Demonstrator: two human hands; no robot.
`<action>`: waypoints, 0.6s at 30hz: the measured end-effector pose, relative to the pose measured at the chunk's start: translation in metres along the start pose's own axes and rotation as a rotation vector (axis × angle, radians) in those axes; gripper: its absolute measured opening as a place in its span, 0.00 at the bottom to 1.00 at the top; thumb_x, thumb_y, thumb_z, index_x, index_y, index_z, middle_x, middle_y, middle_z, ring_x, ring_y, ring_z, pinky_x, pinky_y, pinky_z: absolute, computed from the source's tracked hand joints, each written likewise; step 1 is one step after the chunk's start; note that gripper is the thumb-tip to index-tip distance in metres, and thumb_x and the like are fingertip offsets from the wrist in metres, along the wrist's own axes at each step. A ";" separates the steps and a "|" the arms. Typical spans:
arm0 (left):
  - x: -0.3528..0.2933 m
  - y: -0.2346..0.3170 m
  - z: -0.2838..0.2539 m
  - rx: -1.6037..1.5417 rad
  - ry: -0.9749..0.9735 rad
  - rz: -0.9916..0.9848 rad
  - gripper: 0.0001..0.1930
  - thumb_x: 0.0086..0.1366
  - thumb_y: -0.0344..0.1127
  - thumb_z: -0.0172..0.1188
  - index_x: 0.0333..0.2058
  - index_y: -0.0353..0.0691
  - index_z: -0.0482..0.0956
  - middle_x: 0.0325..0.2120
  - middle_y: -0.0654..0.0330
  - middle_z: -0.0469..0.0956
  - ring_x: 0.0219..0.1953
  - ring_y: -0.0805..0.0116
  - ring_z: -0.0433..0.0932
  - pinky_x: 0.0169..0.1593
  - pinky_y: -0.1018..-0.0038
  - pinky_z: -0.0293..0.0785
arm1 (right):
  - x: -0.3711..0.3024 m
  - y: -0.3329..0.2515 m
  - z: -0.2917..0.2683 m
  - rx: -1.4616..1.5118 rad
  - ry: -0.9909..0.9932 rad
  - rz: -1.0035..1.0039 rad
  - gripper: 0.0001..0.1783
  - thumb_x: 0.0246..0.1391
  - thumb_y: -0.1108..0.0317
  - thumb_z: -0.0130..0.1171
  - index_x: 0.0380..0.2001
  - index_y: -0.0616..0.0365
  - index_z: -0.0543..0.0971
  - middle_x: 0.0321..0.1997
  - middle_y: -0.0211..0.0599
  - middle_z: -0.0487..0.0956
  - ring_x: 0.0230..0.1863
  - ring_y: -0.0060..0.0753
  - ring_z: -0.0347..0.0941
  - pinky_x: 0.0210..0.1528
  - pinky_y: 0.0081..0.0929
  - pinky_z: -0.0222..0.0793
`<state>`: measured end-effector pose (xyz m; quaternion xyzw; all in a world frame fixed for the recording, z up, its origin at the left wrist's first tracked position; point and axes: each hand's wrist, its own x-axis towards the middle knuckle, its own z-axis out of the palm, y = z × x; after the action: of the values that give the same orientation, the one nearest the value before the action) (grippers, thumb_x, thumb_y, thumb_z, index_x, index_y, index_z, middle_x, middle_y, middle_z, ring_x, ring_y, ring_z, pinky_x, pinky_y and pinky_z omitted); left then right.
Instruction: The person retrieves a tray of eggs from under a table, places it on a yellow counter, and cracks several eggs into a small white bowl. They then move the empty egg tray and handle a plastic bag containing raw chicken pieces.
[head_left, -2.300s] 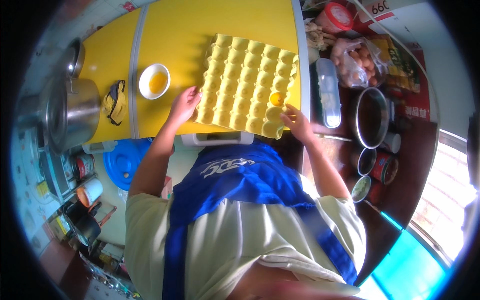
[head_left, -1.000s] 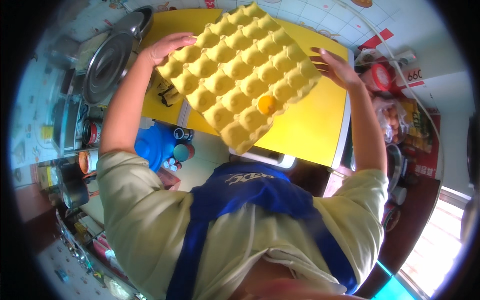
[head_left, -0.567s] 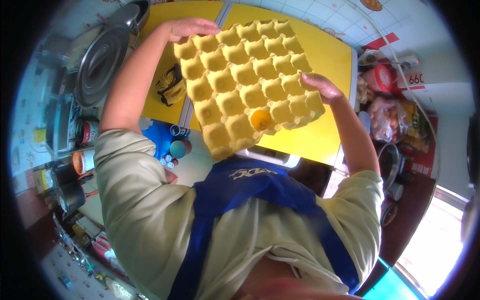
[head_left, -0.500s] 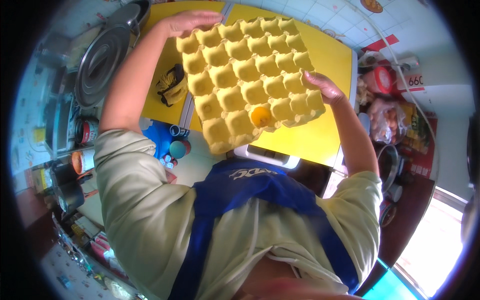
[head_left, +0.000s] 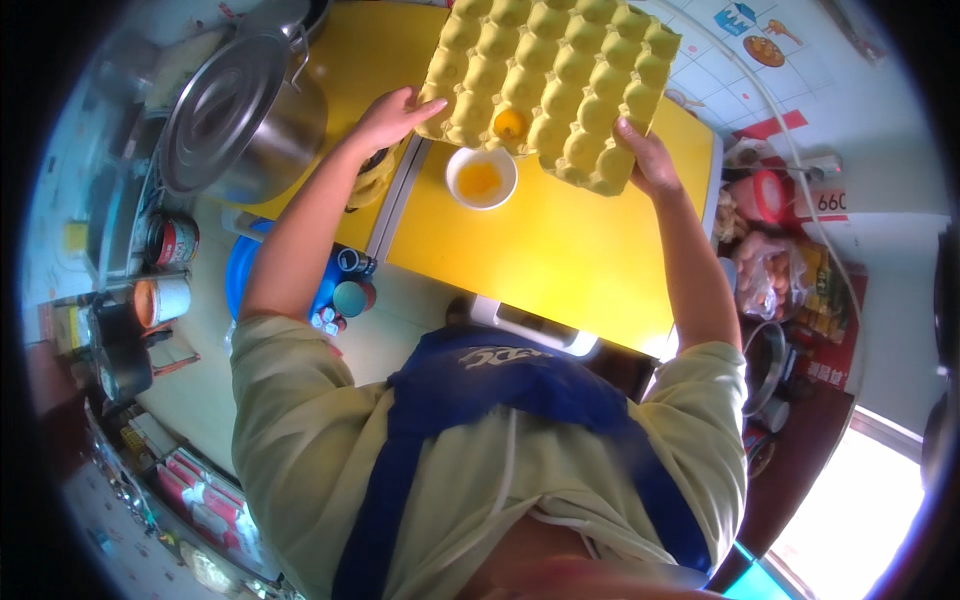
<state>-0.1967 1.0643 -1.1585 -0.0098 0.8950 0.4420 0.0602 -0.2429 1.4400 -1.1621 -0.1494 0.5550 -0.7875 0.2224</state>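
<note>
My left hand [head_left: 395, 118] grips the near left corner of a yellow egg tray [head_left: 545, 75], thumb on top. At the tray's right edge my right hand [head_left: 650, 160] is closed, thumb over the rim. The tray is held up and tilted over the yellow table. One of its cups near the front edge holds an egg yolk [head_left: 510, 124]; the other visible cups are bare. Just below that edge stands a white bowl [head_left: 509, 185] with yellow-orange egg [head_left: 478, 180] in it.
A large lidded steel pot [head_left: 225, 115] stands to the left. Beside my left forearm lie what look like bananas [head_left: 372, 188], partly hidden. A blue tub [head_left: 240, 275] sits below the table's left side. Bagged eggs [head_left: 770, 275] are at the right.
Both hands have moved the egg tray away from me and to the right. My left hand has shifted from its far corner to its near corner. The bowl has come into view.
</note>
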 end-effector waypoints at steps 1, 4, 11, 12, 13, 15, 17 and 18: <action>0.005 -0.001 0.004 0.005 0.020 0.008 0.33 0.59 0.59 0.59 0.48 0.30 0.73 0.42 0.51 0.78 0.44 0.63 0.77 0.48 0.70 0.72 | 0.003 0.000 -0.001 -0.001 0.006 0.002 0.36 0.57 0.60 0.59 0.63 0.61 0.55 0.60 0.45 0.64 0.61 0.43 0.63 0.61 0.42 0.65; 0.012 -0.005 0.007 0.035 0.064 0.007 0.31 0.59 0.58 0.59 0.42 0.29 0.75 0.35 0.52 0.79 0.36 0.65 0.77 0.41 0.71 0.72 | 0.010 0.001 -0.003 -0.015 0.039 0.030 0.37 0.56 0.62 0.60 0.63 0.61 0.54 0.60 0.46 0.64 0.60 0.44 0.63 0.60 0.43 0.66; 0.017 -0.022 0.012 0.070 0.072 -0.050 0.27 0.61 0.55 0.59 0.30 0.30 0.75 0.20 0.57 0.73 0.24 0.67 0.72 0.33 0.69 0.70 | 0.012 0.012 -0.010 -0.023 0.058 0.005 0.37 0.55 0.67 0.61 0.63 0.58 0.55 0.58 0.43 0.65 0.59 0.41 0.64 0.58 0.42 0.69; 0.017 -0.023 0.013 0.079 0.082 -0.042 0.26 0.61 0.55 0.59 0.29 0.30 0.75 0.19 0.57 0.73 0.23 0.67 0.72 0.33 0.69 0.70 | 0.011 0.014 -0.011 -0.022 0.067 0.008 0.37 0.54 0.68 0.61 0.63 0.57 0.55 0.58 0.43 0.65 0.58 0.41 0.65 0.58 0.42 0.69; 0.016 -0.025 0.015 0.091 0.081 -0.061 0.26 0.62 0.54 0.59 0.28 0.30 0.75 0.19 0.57 0.73 0.23 0.67 0.72 0.33 0.69 0.70 | 0.010 0.016 -0.012 -0.019 0.077 0.008 0.36 0.54 0.69 0.61 0.62 0.57 0.55 0.58 0.42 0.65 0.58 0.40 0.65 0.58 0.41 0.69; 0.014 -0.027 0.018 0.070 0.086 -0.059 0.26 0.62 0.54 0.59 0.27 0.30 0.74 0.18 0.56 0.73 0.22 0.68 0.71 0.32 0.69 0.70 | 0.007 0.019 -0.014 -0.021 0.096 0.000 0.36 0.54 0.71 0.61 0.62 0.57 0.56 0.58 0.41 0.66 0.58 0.39 0.65 0.58 0.40 0.68; 0.011 -0.028 0.021 0.008 0.098 -0.035 0.25 0.62 0.53 0.58 0.26 0.30 0.74 0.18 0.56 0.72 0.22 0.68 0.70 0.31 0.68 0.70 | 0.004 0.023 -0.014 -0.037 0.108 -0.023 0.35 0.54 0.72 0.61 0.62 0.58 0.57 0.57 0.41 0.66 0.57 0.38 0.65 0.58 0.38 0.67; 0.010 -0.029 0.023 0.028 0.120 -0.046 0.25 0.62 0.53 0.58 0.26 0.30 0.74 0.18 0.55 0.73 0.22 0.68 0.70 0.31 0.68 0.70 | 0.003 0.025 -0.014 -0.042 0.110 -0.037 0.34 0.53 0.73 0.61 0.61 0.58 0.58 0.57 0.40 0.66 0.57 0.38 0.65 0.58 0.37 0.67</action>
<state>-0.2025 1.0648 -1.1963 -0.0559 0.9026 0.4264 0.0166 -0.2479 1.4428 -1.1904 -0.1207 0.5797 -0.7869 0.1736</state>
